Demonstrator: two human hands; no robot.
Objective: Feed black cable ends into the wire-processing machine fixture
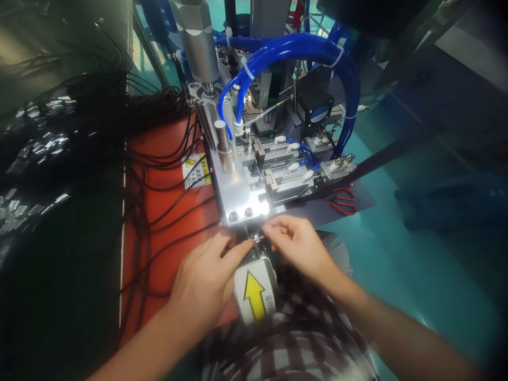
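Observation:
A small pale connector (257, 239) with thin coloured wires (262, 238) lies just in front of the machine's metal block. My left hand (206, 270) is bent at the block's front left corner, its thumb tip against the connector; its other fingertips are partly hidden. From the right, my right hand (299, 246) is closed in a pinch around the thin wires, close to the connector. Directly below sits a white part with a yellow arrow (254, 293). The bright metal block (242, 198), with round bolts on its front, stands right above my fingers.
Black cables (138, 211) trail over the orange table (170, 211) on the left, with a dark shiny bundle beyond them. Blue air hoses (301, 47) arch over cylinders and fittings behind the block. Red-handled scissors (344, 201) lie on the machine's right side.

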